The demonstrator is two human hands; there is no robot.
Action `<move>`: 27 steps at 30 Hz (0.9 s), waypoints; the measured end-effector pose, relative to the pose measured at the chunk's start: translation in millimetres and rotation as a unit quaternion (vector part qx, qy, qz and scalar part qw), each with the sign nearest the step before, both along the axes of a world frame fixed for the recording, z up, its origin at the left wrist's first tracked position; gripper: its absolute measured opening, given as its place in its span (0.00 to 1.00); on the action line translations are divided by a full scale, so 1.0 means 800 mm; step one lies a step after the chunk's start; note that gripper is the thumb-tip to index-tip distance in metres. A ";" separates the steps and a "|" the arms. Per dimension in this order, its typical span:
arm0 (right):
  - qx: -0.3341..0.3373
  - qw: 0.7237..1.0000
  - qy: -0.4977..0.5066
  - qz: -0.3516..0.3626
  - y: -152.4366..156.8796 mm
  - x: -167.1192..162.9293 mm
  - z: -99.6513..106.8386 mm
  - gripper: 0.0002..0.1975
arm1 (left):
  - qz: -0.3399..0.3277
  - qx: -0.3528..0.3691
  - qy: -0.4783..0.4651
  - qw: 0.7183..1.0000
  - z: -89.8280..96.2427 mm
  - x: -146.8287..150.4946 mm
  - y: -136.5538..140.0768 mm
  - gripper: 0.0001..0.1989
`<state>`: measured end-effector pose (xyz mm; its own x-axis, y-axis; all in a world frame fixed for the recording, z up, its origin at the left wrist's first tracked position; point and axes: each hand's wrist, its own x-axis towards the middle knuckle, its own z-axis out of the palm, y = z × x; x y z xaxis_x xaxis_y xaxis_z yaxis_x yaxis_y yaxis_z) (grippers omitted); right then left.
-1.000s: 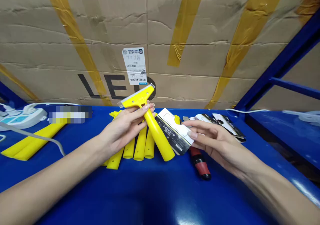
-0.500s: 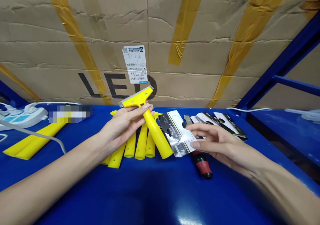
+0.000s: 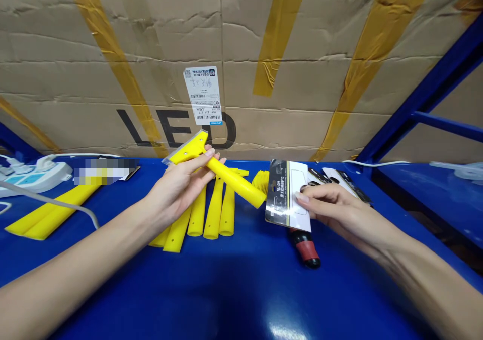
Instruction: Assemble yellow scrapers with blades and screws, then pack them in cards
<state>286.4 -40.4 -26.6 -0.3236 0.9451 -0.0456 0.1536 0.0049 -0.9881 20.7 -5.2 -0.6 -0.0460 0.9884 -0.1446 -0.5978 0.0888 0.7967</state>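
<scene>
My left hand [image 3: 188,181] is closed around the neck of a yellow scraper [image 3: 239,181], its wide blade end pointing up and left and its handle slanting down to the right. Between thumb and fingers, my right hand [image 3: 328,201] pinches a black-and-white packaging card [image 3: 287,194], held upright close to the handle's end. Behind and below my left hand, several yellow scraper handles [image 3: 211,214] lie side by side on the blue surface. A tool with a black and red handle [image 3: 307,252] lies partly hidden under the card. More packaging cards [image 3: 343,181] lie behind my right hand.
At left, a white power strip [image 3: 41,176] with cables stands near yellow scrapers [image 3: 49,211], whose top ends are pixelated. A large taped cardboard box [image 3: 241,38] fills the back. A blue metal frame [image 3: 422,93] rises at right. Coiled yellow pieces [image 3: 260,180] lie behind the card.
The scraper has shifted up and left, its handle tilting closer to level. The card has moved right and turned more upright, away from the scraper handle's side.
</scene>
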 end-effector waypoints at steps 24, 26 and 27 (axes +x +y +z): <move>0.069 0.991 0.017 -0.113 -0.015 -0.039 -0.024 0.35 | -0.009 -0.028 -0.004 1.000 -0.003 0.024 -0.028 0.09; 0.049 0.994 0.027 -0.093 -0.015 -0.039 -0.022 0.29 | -0.017 -0.011 0.011 1.000 -0.004 0.023 -0.029 0.08; 0.029 0.995 0.042 -0.082 -0.016 -0.039 -0.020 0.26 | -0.023 0.003 0.020 1.000 -0.005 0.022 -0.028 0.08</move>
<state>255.3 -53.4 -42.6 -0.1644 0.9859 0.0307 0.0732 0.0432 -0.9964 38.4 -27.9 -4.4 -0.0057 0.9903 -0.1386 -0.5612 0.1116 0.8201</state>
